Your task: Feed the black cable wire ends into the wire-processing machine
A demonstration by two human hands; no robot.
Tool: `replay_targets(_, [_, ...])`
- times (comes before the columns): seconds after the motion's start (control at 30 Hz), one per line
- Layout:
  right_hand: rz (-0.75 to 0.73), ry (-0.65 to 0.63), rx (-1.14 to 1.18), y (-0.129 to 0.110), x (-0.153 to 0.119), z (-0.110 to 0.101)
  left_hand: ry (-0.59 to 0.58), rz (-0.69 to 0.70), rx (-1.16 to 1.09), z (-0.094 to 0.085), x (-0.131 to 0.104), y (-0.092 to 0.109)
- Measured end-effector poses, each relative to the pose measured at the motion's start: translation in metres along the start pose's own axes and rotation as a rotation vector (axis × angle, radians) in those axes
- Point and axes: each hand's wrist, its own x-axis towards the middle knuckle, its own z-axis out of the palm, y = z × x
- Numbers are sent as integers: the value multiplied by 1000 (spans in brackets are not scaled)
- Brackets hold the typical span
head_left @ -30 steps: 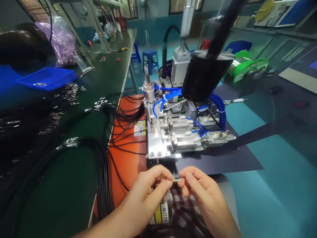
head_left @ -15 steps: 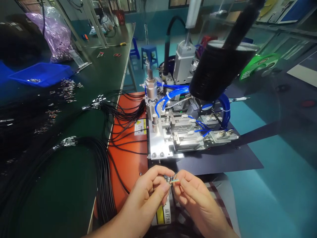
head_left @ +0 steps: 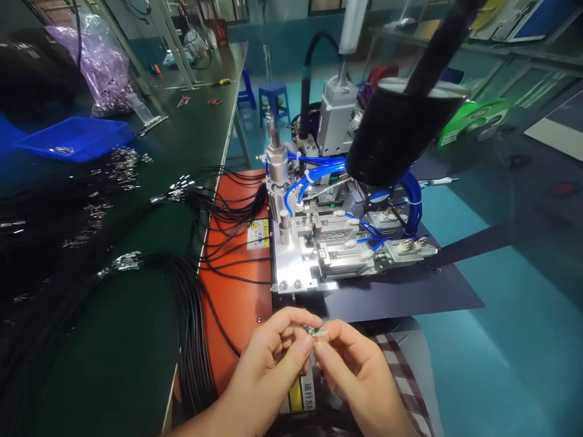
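Note:
Close together at the lower middle, both hands pinch at a small metal piece [head_left: 310, 331] with thin coloured wires [head_left: 321, 333]. My left hand [head_left: 277, 358] has its thumb and fingers closed round the metal piece. My right hand [head_left: 353, 358] closes its thumb and forefinger at the wires, its fingertips nearly touching those of the left. Details of the small parts are partly hidden by the fingertips. Just beyond the hands stands a metal machine [head_left: 291, 261] with blue air tubes [head_left: 323, 169].
Black cable bundles [head_left: 189, 321] run over the green table [head_left: 122, 340] and orange base [head_left: 237, 303] at left. A blue tray [head_left: 82, 136] and scattered metal parts [head_left: 125, 167] lie farther left. A black cylinder [head_left: 401, 133] overhangs the machine.
My right hand has shifted slightly left, and its thumb has moved down and inward against the wires beside the left fingertips. The left hand has hardly moved.

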Motion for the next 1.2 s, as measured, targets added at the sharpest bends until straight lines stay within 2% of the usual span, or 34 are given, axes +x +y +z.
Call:
replay_targets(0.2, [-122, 11, -186, 10, -3, 1, 101, -132, -98, 0, 2, 0])
replay_targets(0.43, [-149, 57, -177, 4, 1, 15, 125, -88, -293, 2, 0, -7])
replay_targets(0.53, [-162, 75, -164, 2, 2, 16, 107, -92, -306, 0, 0, -4])
replay_targets(0.73, [-78, 146, -99, -4, 1, 12, 40, -170, -215, -8, 5, 2])
replay_targets(0.93, [-157, 196, -202, -4, 0, 6, 103, -137, -3, -4, 2, 7])
replay_targets(1.07, [-185, 140, -181, -8, 0, 3, 102, -146, -67, -7, 1, 7])
replay_targets(1.2, [-145, 158, -132, -8, 0, 0, 38, -155, -208, -14, 5, 9])
